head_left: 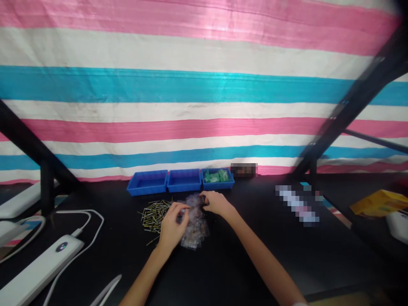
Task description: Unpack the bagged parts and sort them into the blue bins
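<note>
My left hand [174, 224] is closed in a pinch over the left side of a heap of small clear plastic bags [194, 238]. What its fingertips hold is too small to make out. Across the heap, my right hand [217, 202] has its fingers curled round something dark at the back edge of the bags, also not clear enough to name. Some bags have small brownish pieces showing through. Left of the bags, partly behind my left hand, lies a loose pile of thin yellow and silver pins or screws [154, 216].
Behind my hands stand three blue trays in a row: a left tray [130, 189], a middle tray [184, 188] and a right tray [219, 185] with green packets [216, 176]. A white power strip [41, 272] with a cable [95, 231] lies left. Black frame posts [47, 187] flank the black table.
</note>
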`<action>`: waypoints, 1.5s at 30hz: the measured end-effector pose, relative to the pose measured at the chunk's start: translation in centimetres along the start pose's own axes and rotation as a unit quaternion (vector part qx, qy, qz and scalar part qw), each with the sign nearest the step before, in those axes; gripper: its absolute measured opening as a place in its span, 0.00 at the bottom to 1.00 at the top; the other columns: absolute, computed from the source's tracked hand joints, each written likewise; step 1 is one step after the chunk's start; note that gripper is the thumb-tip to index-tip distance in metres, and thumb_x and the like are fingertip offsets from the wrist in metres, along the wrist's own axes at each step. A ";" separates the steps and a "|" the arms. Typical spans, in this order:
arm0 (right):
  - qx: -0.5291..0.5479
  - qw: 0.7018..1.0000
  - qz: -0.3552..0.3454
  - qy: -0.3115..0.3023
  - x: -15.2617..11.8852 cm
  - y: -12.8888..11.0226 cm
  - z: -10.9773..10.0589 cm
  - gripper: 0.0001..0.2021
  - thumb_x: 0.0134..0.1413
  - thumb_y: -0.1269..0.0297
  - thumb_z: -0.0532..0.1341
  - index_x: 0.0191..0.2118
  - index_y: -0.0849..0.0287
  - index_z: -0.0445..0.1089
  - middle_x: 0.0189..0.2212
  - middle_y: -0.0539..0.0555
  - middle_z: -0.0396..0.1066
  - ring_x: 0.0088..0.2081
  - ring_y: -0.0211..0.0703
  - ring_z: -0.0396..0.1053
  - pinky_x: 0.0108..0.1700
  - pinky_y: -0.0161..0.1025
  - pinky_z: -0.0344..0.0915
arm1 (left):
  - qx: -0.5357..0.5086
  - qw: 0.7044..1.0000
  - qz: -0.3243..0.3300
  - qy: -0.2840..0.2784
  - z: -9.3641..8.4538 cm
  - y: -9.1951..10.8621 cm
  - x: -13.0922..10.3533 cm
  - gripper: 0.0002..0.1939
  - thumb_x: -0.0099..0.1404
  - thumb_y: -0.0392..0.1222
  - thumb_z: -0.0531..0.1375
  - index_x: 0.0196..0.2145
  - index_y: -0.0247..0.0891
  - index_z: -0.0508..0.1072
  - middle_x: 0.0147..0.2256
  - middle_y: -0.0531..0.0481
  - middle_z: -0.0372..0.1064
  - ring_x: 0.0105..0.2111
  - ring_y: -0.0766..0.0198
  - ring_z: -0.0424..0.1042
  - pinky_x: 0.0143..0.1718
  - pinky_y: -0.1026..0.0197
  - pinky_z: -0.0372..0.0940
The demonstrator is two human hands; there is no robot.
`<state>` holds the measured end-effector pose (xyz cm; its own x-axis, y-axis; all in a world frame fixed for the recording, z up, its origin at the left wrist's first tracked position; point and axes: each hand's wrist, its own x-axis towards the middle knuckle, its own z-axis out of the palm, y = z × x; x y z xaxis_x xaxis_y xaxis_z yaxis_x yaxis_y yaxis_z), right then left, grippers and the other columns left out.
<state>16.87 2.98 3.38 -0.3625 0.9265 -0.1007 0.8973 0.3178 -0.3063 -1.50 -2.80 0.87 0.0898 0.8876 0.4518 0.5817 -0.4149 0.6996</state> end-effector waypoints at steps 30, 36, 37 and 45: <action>0.336 0.914 -0.210 -0.086 -2.1 -1.5 -3.7 0.10 0.47 0.66 0.58 0.38 0.62 0.68 0.29 0.53 0.72 0.31 0.38 0.70 0.33 0.32 0.64 | -0.122 0.992 -0.008 0.002 0.3 -0.2 0.1 0.09 0.58 0.44 0.56 0.27 0.37 0.71 0.31 0.49 0.65 0.31 0.65 0.65 0.27 0.65 0.59; 0.307 0.928 -0.210 -0.034 -1.8 -2.3 -3.4 0.04 0.44 0.73 0.58 0.29 0.62 0.69 0.32 0.52 0.71 0.34 0.37 0.68 0.35 0.32 0.63 | -0.110 0.993 -0.012 0.046 -0.2 0.2 0.1 0.06 0.55 0.42 0.59 0.27 0.37 0.72 0.33 0.49 0.63 0.27 0.68 0.63 0.24 0.66 0.58; 0.302 0.928 -0.215 -0.017 -1.7 -2.4 -3.4 0.04 0.44 0.74 0.57 0.27 0.62 0.69 0.35 0.53 0.70 0.36 0.38 0.68 0.35 0.32 0.63 | -0.110 0.992 -0.011 0.054 -0.3 0.2 0.1 0.05 0.55 0.41 0.59 0.27 0.37 0.71 0.35 0.49 0.63 0.27 0.69 0.62 0.23 0.66 0.57; 0.391 0.906 -0.160 0.001 -0.9 -3.6 -2.2 0.10 0.48 0.60 0.58 0.35 0.61 0.67 0.25 0.51 0.69 0.26 0.37 0.69 0.30 0.33 0.64 | -0.151 0.980 -0.082 0.099 -0.3 -0.1 0.0 0.09 0.57 0.43 0.58 0.34 0.37 0.67 0.29 0.52 0.66 0.25 0.69 0.63 0.24 0.67 0.56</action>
<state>14.55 1.44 6.66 -0.5709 0.8132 0.1132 0.2932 0.3307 -0.8970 -1.77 -2.85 0.96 -0.1601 0.9036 0.3973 0.3068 -0.3370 0.8901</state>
